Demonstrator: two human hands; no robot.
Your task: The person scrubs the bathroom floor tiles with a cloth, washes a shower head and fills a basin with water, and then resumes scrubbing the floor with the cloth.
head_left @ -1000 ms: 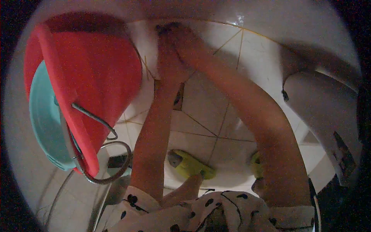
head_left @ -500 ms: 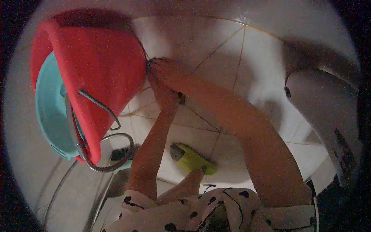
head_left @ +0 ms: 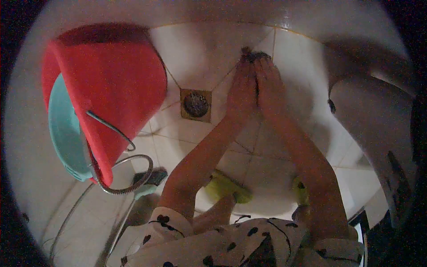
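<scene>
Far left: red tub (head_left: 120, 80) tipped on its side, mouth facing left. Teal basin (head_left: 64, 133) sits tilted in the mouth, partly sticking out. Bent grey rod (head_left: 111, 127) lies across the tub's outside near the rim. Metal hose (head_left: 120, 192) loops at the rim's lower end. Below that, a brush (head_left: 151, 178), dark bristles on the tiled floor (head_left: 178, 146), pole running down toward the viewer.

Next right: square floor drain (head_left: 195, 105), round grate, between tub and hands, apart from both.

Left hand (head_left: 241, 91): fingers stretched forward, side by side, tips at a dark clump (head_left: 258, 56) on the floor. Can't tell if they're closed on it. Right hand (head_left: 269, 84): right beside the left, fingers also forward, tips at the same clump; grip can't be told either. Clump is up and right of the drain; too blurred to say what it is.

Yellow-green slippers (head_left: 227, 188) on the feet, seen below and between the forearms. Far right: pale curved fixture (head_left: 369, 115), well apart from the hands.
</scene>
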